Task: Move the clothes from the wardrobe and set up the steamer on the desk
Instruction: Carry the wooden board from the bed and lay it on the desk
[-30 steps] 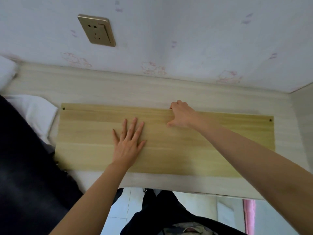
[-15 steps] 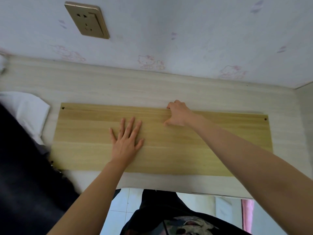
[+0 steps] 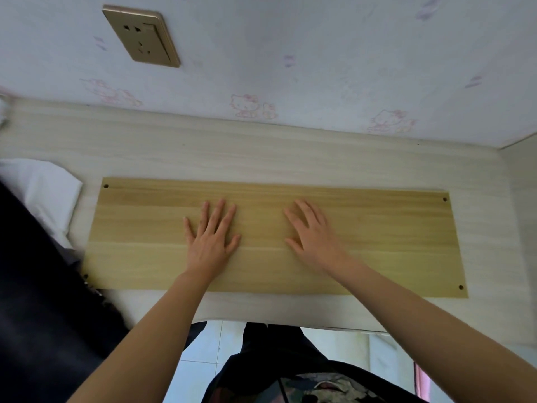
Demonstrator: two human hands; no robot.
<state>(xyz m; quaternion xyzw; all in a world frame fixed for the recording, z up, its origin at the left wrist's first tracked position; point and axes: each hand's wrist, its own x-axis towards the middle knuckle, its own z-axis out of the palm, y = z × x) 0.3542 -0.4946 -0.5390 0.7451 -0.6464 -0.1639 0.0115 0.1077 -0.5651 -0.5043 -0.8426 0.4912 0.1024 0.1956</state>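
Standing at the pale desk, the person leans over a long wooden board that lies flat along it, near the wall. A heap of dark clothes covers the desk's left end, reaching the board's near corner, with a white cloth just beside it. A brass wall socket sits above, left of centre. The left hand and right hand both lie open, palms flat, fingers spread, on the board's middle. No steamer is in sight. This looks like readying a base. Next, I'd guess, the steamer must be fetched and stood near that socket.
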